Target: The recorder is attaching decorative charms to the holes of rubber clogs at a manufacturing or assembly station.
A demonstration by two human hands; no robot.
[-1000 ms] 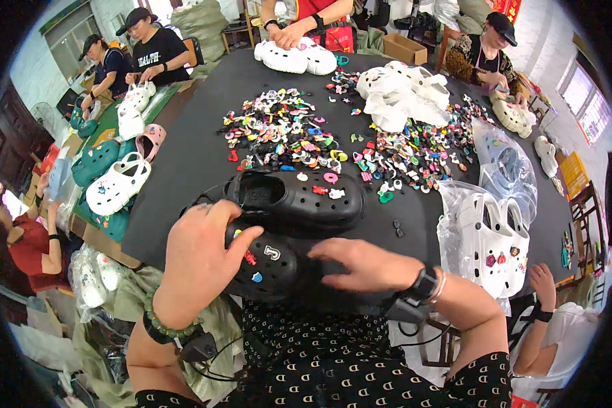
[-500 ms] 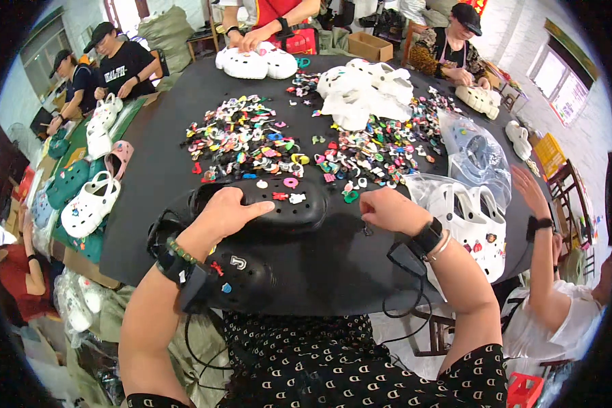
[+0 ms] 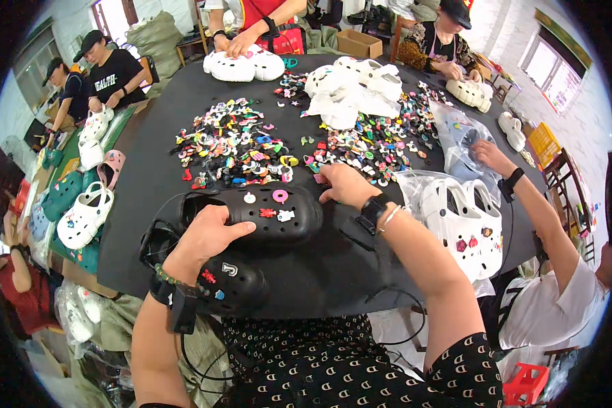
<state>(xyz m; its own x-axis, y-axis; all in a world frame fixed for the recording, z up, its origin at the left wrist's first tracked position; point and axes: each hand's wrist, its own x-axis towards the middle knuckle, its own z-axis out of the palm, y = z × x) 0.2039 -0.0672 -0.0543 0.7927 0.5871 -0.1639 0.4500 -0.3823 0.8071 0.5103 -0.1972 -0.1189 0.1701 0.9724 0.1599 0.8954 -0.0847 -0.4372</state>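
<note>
A black clog (image 3: 299,221) lies on the dark table before me, with round, red and white charms on its top. My left hand (image 3: 211,234) grips it by the opening, thumb along the upper. A second black clog (image 3: 248,289), bearing a letter-shaped charm plus red and blue ones, sits nearer to me, partly under my left wrist. At the near edge of the charm pile (image 3: 367,146) is my right hand (image 3: 347,185), thumb and forefinger apart, fingertips beside a pink charm (image 3: 318,178). Whether it touches that charm is hard to tell.
Another charm pile (image 3: 228,139) spreads at left centre. White clogs (image 3: 350,88) are heaped behind; a decorated white pair (image 3: 462,231) rests on plastic at right. A co-worker's hand (image 3: 493,158) reaches over a bagged clog there. Other people handle clogs around the table.
My right hand has moved left and forward to the charm pile's edge. My left hand stays on the clog. The co-worker's hand at right has come down onto the bagged clog.
</note>
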